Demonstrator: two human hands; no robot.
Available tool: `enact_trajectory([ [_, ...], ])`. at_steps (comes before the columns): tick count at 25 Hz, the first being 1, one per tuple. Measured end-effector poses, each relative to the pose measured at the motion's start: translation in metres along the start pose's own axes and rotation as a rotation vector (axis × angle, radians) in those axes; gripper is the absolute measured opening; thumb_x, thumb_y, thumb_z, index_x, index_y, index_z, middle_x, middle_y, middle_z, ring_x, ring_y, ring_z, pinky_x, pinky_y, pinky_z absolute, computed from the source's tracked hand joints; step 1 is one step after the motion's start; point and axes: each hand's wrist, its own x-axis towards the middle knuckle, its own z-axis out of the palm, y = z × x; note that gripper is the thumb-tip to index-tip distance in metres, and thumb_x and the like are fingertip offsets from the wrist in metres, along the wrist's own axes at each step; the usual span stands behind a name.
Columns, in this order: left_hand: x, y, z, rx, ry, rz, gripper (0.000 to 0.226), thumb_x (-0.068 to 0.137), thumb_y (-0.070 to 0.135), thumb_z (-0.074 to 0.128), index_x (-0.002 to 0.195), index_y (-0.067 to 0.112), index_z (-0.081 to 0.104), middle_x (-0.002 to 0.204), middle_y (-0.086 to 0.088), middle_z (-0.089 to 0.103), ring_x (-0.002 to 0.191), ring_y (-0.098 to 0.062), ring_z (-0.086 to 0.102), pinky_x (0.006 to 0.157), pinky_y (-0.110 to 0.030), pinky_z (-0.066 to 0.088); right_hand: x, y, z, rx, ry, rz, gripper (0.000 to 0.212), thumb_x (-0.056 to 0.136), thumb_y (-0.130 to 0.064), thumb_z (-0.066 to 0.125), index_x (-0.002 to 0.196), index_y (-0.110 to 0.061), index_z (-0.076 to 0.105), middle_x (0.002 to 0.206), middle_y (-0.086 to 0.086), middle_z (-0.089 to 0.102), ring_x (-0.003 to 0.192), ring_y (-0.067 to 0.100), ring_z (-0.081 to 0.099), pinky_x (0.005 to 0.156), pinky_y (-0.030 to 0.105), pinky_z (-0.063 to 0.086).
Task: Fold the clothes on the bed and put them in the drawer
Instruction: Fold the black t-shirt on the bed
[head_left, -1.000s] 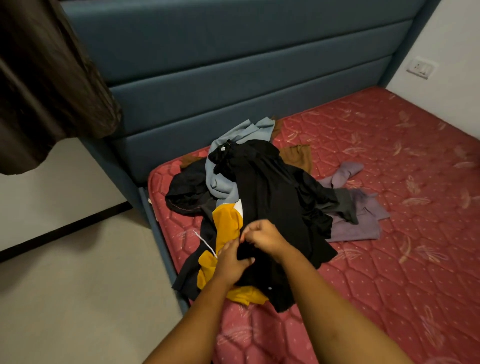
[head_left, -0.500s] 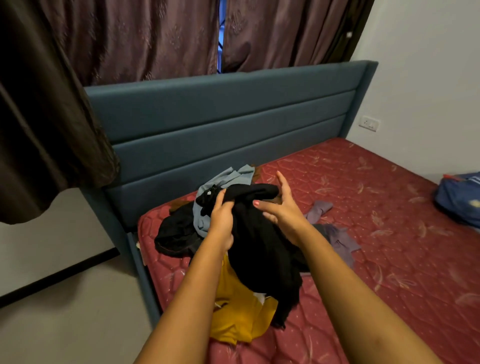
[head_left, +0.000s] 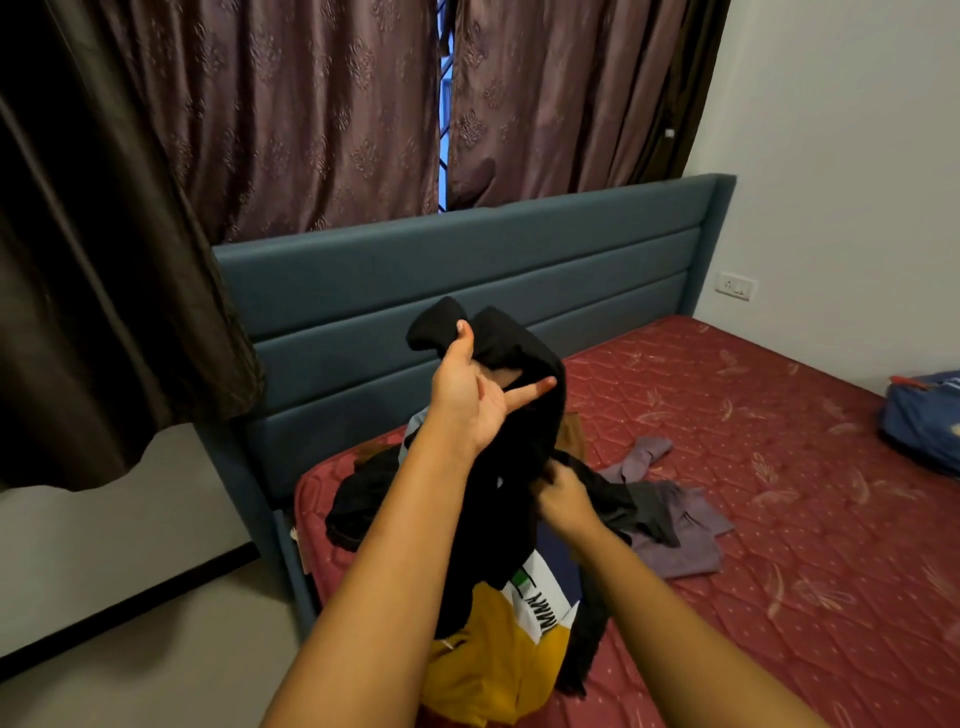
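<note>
Hands separating one garment from the pile. Left hand (head_left: 467, 400), raised higher than half a second ago, pinches the top of the black garment (head_left: 524, 358) between thumb and fingers, with one finger left straight. Right hand (head_left: 563, 501), now lower, curls round the same cloth further down. The cloth hangs stretched above the yellow garment (head_left: 488, 654), with the grey-purple garment (head_left: 675, 540) beside it on the mattress (head_left: 779, 467). Judged stage: picked out, not yet folded; no drawer in view.

Patterned curtains (head_left: 311, 130) hang behind, with a wall socket (head_left: 736, 285) and a blue bag (head_left: 924, 415) at right.
</note>
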Motion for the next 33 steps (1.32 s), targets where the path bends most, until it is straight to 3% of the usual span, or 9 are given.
enact_trajectory([
  [2,0.007,0.003,-0.021,0.147,0.066,0.098,0.063,0.093,0.053,0.045,0.141,0.012,0.038,0.137,-0.01,0.053,0.114,-0.032,0.059,0.074,-0.046,0.057,0.003,-0.022,-0.01,0.182,0.022,-0.01,0.02,0.101,-0.015,0.047,0.098,-0.024,0.064,0.091,0.002,0.066,0.085,0.019,0.059,0.075,0.03,0.046],
  [6,-0.01,-0.036,-0.068,0.494,0.051,-0.14,0.103,0.061,0.071,0.069,0.144,0.02,0.035,0.138,-0.002,0.054,0.12,-0.022,0.057,0.102,-0.045,0.045,0.015,-0.067,-0.016,0.484,0.033,-0.027,0.021,0.102,-0.02,0.043,0.11,-0.017,0.062,0.117,0.01,0.066,0.109,0.023,0.062,0.097,0.04,0.048],
  [11,-0.02,-0.08,-0.069,0.329,0.102,-0.244,0.045,0.095,0.037,0.052,0.129,0.007,0.057,0.119,-0.016,0.066,0.108,-0.029,0.064,0.094,-0.041,0.05,0.021,-0.064,-0.016,0.174,-0.165,-0.067,0.047,0.101,-0.006,0.043,0.146,-0.017,0.036,0.141,-0.005,0.041,0.133,0.012,0.038,0.11,0.026,0.033],
  [16,0.009,-0.085,-0.081,0.219,0.337,-0.443,0.059,0.099,0.05,0.037,0.132,0.004,0.054,0.128,-0.022,0.058,0.111,-0.036,0.059,0.088,-0.046,0.05,-0.007,-0.015,-0.016,-0.151,-0.246,-0.065,0.075,0.089,-0.018,0.068,0.151,-0.022,0.025,0.15,0.0,0.033,0.134,0.007,0.032,0.102,0.011,0.028],
  [22,0.005,-0.089,-0.066,0.015,0.385,-0.406,0.064,0.099,0.054,0.033,0.13,0.002,0.054,0.13,-0.023,0.056,0.117,-0.037,0.055,0.088,-0.049,0.045,-0.041,0.014,-0.03,0.1,-0.232,0.028,0.088,0.075,-0.028,0.079,0.146,-0.033,0.027,0.136,-0.022,0.04,0.123,-0.005,0.042,0.1,0.012,0.036],
  [26,0.005,-0.072,-0.051,-0.158,0.337,-0.293,0.061,0.097,0.058,0.032,0.111,0.007,0.062,0.117,-0.011,0.062,0.09,-0.028,0.062,0.071,-0.042,0.05,-0.048,0.041,-0.025,-0.161,-0.136,0.098,0.046,0.08,-0.014,0.076,0.12,-0.023,0.057,0.102,-0.012,0.061,0.093,0.003,0.056,0.072,0.007,0.042],
  [28,0.003,-0.064,-0.054,-0.235,0.349,-0.192,0.061,0.092,0.065,0.036,0.1,0.013,0.065,0.103,-0.005,0.068,0.085,-0.023,0.064,0.08,-0.039,0.053,-0.045,0.042,-0.023,-0.131,0.02,0.096,0.018,0.088,-0.005,0.061,0.103,-0.013,0.065,0.087,0.005,0.065,0.075,0.018,0.059,0.065,0.024,0.044],
  [30,-0.007,-0.061,-0.065,-0.254,0.367,-0.073,0.06,0.086,0.069,0.041,0.101,0.017,0.065,0.099,-0.002,0.07,0.087,-0.016,0.067,0.085,-0.032,0.053,-0.035,0.027,-0.025,-0.039,0.122,0.052,0.027,0.09,0.0,0.051,0.108,-0.013,0.067,0.092,0.007,0.068,0.079,0.021,0.062,0.072,0.033,0.048],
  [33,-0.04,-0.087,-0.077,0.127,0.172,-0.159,0.054,0.081,0.056,0.049,0.11,0.014,0.063,0.111,-0.007,0.07,0.094,-0.014,0.069,0.077,-0.024,0.056,-0.024,-0.009,-0.022,-0.011,0.113,-0.128,0.025,0.086,-0.012,0.051,0.102,-0.022,0.067,0.09,-0.013,0.066,0.083,-0.005,0.06,0.073,0.013,0.046],
])
